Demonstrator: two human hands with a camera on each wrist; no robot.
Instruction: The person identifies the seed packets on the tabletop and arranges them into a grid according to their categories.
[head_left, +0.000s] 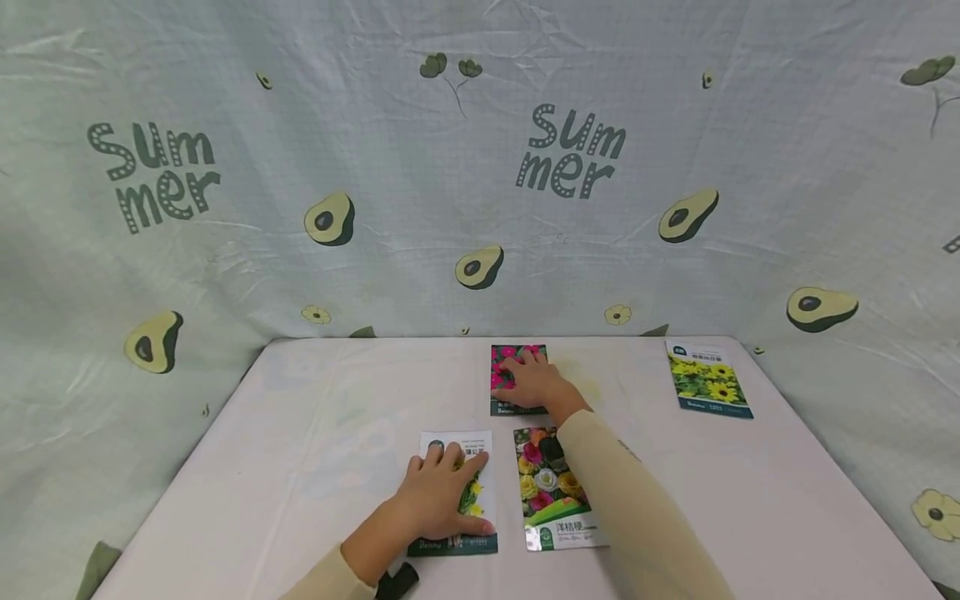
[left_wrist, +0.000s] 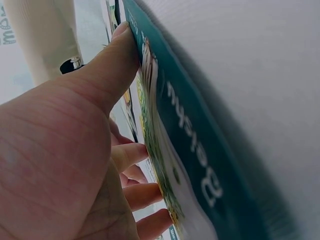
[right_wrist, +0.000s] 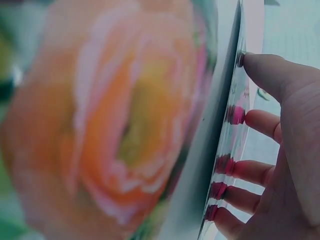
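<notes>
beige sleeve (head_left: 648,508) overlaps multicoloured packet (head_left: 551,483); left hand (head_left: 441,500) rests on leftmost packet (head_left: 478,487), right hand (head_left: 536,383) on pink-flower packet (head_left: 498,377), both with fingers spread, released.

the right hand (right_wrist: 300,145) touches a pink-patterned packet (right_wrist: 236,115) with spread fingertips, beside a blurred orange-flower packet (right_wrist: 130,115).

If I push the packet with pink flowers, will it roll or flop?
The pink-flower packet probably won't roll: it lies flat on the table, so it would likely slide. It looks thin, so it's probably light and might bend if lifted.
</notes>
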